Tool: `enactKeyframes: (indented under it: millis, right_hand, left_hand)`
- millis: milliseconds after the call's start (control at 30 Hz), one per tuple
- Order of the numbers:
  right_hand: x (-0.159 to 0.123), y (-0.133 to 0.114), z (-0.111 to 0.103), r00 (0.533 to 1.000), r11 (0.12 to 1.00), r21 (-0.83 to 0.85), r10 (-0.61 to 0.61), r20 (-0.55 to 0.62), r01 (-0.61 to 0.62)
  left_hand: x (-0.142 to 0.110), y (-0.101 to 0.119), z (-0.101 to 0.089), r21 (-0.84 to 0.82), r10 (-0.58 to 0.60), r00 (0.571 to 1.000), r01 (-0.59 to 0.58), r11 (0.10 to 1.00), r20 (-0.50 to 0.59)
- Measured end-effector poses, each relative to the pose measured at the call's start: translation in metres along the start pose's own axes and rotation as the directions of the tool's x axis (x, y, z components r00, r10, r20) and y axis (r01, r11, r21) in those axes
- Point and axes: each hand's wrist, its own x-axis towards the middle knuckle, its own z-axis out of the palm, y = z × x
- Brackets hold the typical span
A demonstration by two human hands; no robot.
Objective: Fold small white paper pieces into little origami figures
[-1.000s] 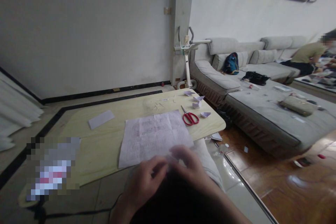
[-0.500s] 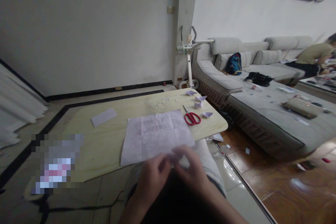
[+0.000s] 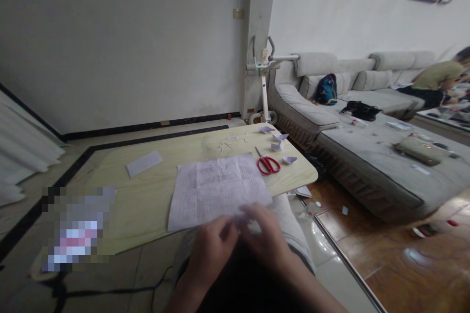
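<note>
My left hand (image 3: 216, 240) and my right hand (image 3: 267, 232) meet fingertip to fingertip in front of my body, just off the table's near edge. Both are closed in a pinch; what lies between the fingers is small, pale and too blurred to name. Right beyond them a creased, printed sheet of paper (image 3: 216, 190) lies spread on the wooden table (image 3: 139, 210). Red-handled scissors (image 3: 269, 165) rest at its far right corner, blades slightly apart. Beside them stand several small folded paper pieces, one of them a boat-like paper fold (image 3: 289, 160).
A folded white paper (image 3: 144, 164) lies at the table's left, thin paper scraps (image 3: 225, 145) near the back. A blurred-out object (image 3: 79, 230) occupies the left front corner. To the right stands a grey sofa (image 3: 374, 166) with bags; a person (image 3: 436, 78) sits bent over farther off.
The view has shifted slightly. My hands stay together at the table's near edge, with only small finger movements; the paper and scissors have not moved.
</note>
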Motion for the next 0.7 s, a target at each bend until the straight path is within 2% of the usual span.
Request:
enactKeyframes:
  millis: [267,367,467,533,700]
  right_hand:
    - [0.001,-0.002,-0.001,0.999,0.998,-0.051,-0.042,-0.032,0.041]
    - [0.002,-0.004,-0.001,0.997,0.996,-0.072,-0.055,-0.05,0.051]
    - [0.001,-0.005,-0.004,0.994,0.996,-0.061,-0.073,-0.087,0.068]
    - [0.001,-0.005,-0.006,0.989,0.994,-0.043,-0.102,-0.108,0.098]
    - [0.002,-0.008,-0.01,0.978,0.982,0.008,-0.188,-0.088,0.189]
  left_hand:
    - [0.001,0.002,-0.001,0.009,-0.028,0.999,0.027,1.0,0.044]
    - [0.0,0.002,0.0,-0.076,-0.012,0.998,0.017,0.997,0.057]
    - [-0.003,-0.003,0.001,-0.196,-0.006,1.0,0.002,0.981,-0.021]
    - [-0.004,-0.008,0.003,-0.201,-0.008,0.997,-0.007,0.979,-0.072]
    - [-0.004,-0.01,0.001,-0.159,0.114,0.991,-0.123,0.98,-0.066]
